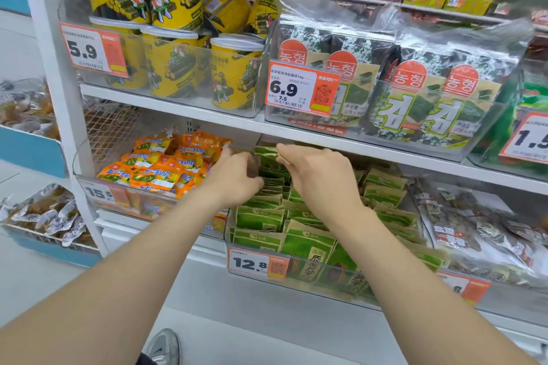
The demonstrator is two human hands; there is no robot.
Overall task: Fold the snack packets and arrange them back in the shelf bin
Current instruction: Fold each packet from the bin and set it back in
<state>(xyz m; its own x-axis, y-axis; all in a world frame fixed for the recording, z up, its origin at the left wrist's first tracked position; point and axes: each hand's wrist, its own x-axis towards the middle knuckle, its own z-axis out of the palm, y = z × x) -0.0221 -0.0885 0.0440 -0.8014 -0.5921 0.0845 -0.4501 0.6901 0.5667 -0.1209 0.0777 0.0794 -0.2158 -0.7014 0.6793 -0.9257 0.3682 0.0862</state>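
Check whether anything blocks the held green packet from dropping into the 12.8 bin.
Nothing separate blocks it. The right hand pinches the green packet over the bin; only standing packets crowd the space beneath, beside the left hand.

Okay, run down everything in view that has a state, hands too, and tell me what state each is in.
Right hand, pinching the raised green packet.
Left hand, fingers curled among green packets, grip unclear.
Raised green packet, held up at the back.
Green packets, standing in leaning rows.
Clear bin, nearly full.
Yellow tubs, mostly upright, some tipped behind.
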